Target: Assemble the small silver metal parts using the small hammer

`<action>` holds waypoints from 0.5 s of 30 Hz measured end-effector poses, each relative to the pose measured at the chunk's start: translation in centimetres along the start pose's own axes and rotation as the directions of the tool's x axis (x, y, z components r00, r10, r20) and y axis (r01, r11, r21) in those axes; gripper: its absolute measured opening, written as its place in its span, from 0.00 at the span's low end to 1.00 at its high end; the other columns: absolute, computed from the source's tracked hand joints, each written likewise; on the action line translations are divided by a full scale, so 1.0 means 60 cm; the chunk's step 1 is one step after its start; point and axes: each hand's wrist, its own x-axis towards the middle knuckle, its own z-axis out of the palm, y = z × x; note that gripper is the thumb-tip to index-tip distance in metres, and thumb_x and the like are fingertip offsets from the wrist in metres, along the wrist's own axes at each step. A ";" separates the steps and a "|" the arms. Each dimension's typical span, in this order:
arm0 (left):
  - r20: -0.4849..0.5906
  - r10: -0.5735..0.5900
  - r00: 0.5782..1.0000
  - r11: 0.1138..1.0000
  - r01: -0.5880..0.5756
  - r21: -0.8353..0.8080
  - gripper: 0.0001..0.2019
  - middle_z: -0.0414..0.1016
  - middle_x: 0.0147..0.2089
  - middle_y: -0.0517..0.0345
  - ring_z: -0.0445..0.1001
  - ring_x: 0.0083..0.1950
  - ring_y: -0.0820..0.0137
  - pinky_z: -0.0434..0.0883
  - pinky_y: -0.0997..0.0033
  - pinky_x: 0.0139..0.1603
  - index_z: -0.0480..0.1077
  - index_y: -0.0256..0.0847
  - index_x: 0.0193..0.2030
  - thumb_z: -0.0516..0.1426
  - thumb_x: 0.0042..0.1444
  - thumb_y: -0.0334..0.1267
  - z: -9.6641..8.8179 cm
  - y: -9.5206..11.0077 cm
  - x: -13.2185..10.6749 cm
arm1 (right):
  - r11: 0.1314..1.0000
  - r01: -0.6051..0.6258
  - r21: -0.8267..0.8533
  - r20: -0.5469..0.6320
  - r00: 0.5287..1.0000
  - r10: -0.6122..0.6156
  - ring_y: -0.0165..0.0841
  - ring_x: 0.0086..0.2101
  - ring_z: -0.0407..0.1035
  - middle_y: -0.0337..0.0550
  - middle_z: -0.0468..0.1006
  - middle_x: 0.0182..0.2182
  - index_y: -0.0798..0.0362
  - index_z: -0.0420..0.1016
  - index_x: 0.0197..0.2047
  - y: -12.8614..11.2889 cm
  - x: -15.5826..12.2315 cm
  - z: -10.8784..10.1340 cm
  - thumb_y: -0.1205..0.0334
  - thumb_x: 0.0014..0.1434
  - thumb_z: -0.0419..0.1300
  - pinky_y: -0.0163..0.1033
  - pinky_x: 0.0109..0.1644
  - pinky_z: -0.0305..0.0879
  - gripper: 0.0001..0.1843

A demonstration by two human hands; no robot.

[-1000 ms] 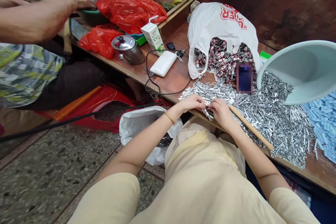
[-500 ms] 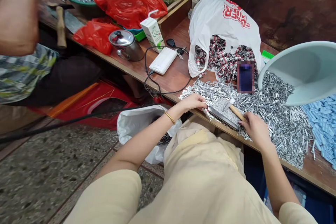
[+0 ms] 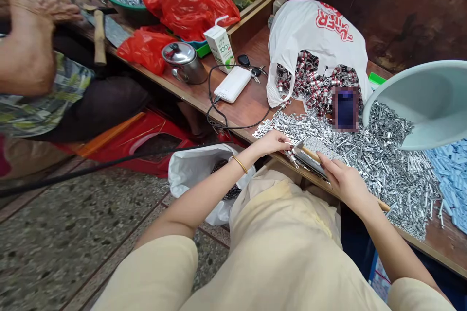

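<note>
My left hand (image 3: 272,142) rests at the table's front edge, its fingers pinched on a small silver and red metal part (image 3: 292,157). My right hand (image 3: 345,182) is closed round the wooden handle of a small hammer (image 3: 311,154). The hammer's head lies close to the part, over a flat grey block (image 3: 321,147). Both hands sit at the near edge of a big pile of silver metal parts (image 3: 386,160).
A white plastic bag (image 3: 314,29) holds red and silver parts. A tilted pale bowl (image 3: 423,102) and blue pieces (image 3: 450,170) lie right. Power bank (image 3: 233,84), juice carton (image 3: 221,46) and steel pot (image 3: 184,60) stand left. Another person's hand (image 3: 29,24) is far left.
My right hand left the part, took hold of the hammer handle and swung the head over beside the part in my left hand. The other person's hand shifted.
</note>
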 end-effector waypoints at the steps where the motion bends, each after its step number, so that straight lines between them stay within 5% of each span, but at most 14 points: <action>1: -0.004 0.000 1.000 1.000 0.000 0.004 0.10 0.76 0.24 0.59 0.69 0.26 0.74 0.64 0.77 0.30 0.79 0.34 0.27 0.62 0.48 0.41 0.000 -0.002 0.002 | 0.999 -0.002 -0.043 0.006 1.000 0.002 0.36 0.26 0.72 0.45 0.78 0.34 0.43 0.61 0.73 -0.003 0.002 0.003 0.59 0.73 0.45 0.38 0.30 0.61 0.28; 10: 0.006 0.004 1.000 1.000 -0.004 0.010 0.09 0.74 0.23 0.61 0.68 0.26 0.75 0.64 0.76 0.30 0.79 0.34 0.27 0.62 0.47 0.39 -0.003 -0.001 0.002 | 0.991 -0.004 -0.131 0.009 1.000 0.005 0.35 0.25 0.69 0.45 0.76 0.34 0.43 0.59 0.74 -0.015 -0.004 -0.004 0.60 0.72 0.46 0.38 0.28 0.59 0.29; 15: 0.003 -0.008 1.000 1.000 0.008 -0.018 0.09 0.76 0.24 0.59 0.70 0.27 0.73 0.67 0.76 0.32 0.78 0.35 0.27 0.61 0.46 0.40 -0.002 -0.005 0.001 | 0.971 -0.014 -0.239 0.115 0.992 0.042 0.34 0.23 0.69 0.46 0.76 0.33 0.45 0.60 0.74 -0.024 0.002 0.009 0.64 0.70 0.50 0.38 0.26 0.55 0.30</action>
